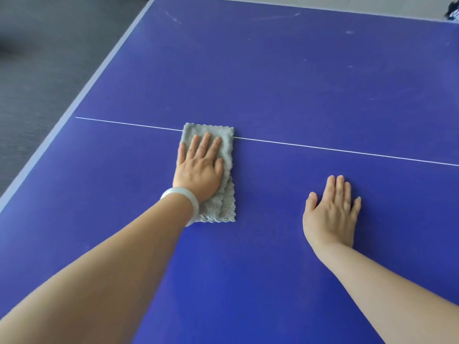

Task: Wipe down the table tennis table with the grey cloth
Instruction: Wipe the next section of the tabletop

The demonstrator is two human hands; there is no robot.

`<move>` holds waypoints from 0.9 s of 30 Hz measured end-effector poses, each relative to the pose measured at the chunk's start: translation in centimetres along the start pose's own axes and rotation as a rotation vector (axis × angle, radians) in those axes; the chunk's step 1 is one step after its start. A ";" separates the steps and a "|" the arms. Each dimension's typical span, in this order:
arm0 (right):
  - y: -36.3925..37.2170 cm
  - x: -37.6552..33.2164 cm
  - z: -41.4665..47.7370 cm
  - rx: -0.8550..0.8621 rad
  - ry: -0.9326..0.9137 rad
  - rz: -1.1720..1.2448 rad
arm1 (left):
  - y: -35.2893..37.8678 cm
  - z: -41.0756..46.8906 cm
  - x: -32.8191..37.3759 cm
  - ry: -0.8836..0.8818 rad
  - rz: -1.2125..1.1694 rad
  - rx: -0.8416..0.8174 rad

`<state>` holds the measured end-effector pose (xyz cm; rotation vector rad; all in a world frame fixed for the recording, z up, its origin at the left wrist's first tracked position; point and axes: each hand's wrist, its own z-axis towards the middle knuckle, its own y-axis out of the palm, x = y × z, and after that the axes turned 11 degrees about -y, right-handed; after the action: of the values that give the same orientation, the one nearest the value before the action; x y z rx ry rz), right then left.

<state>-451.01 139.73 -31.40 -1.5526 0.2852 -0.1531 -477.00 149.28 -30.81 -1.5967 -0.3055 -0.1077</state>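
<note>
under the left hand (198,167), fingers straight and pressing flat: cloth (224,207) on the table (298,70), long axis running away across the line (323,148). right hand (330,214) flat too, holding nothing, well apart rightward.

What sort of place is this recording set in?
Probably an indoor games or recreation room. A blue table tennis table with a white centre line fills the view, dark grey carpet-like floor lies beside it, and the left hand presses a grey cloth onto it.
</note>
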 end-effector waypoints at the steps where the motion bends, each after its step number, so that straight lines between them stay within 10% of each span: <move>1: 0.0 -0.1 0.0 -0.004 -0.002 -0.008 | -0.7 0.0 -2.8 -0.082 -0.001 0.010; 5: -0.2 -0.3 0.1 -0.028 -0.002 -0.023 | -0.8 -3.4 -3.9 -0.244 0.006 0.021; 11: -0.2 0.1 0.2 -0.030 -0.011 0.048 | 2.9 -17.0 8.6 0.265 0.013 -0.069; 15: -0.3 0.3 0.2 -0.022 -0.020 0.089 | 1.8 -19.0 4.2 0.411 0.039 -0.096; 22: -0.2 0.0 0.3 -0.003 -0.020 0.086 | -0.4 -20.9 -4.9 -0.286 0.053 0.038; 27: -0.1 0.0 0.5 -0.003 -0.028 0.083 | 2.2 -27.0 3.8 0.045 -0.021 -0.028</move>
<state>-450.87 140.17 -31.32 -1.5420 0.3268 -0.0658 -469.62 122.92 -30.54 -1.6168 -0.2868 -0.1644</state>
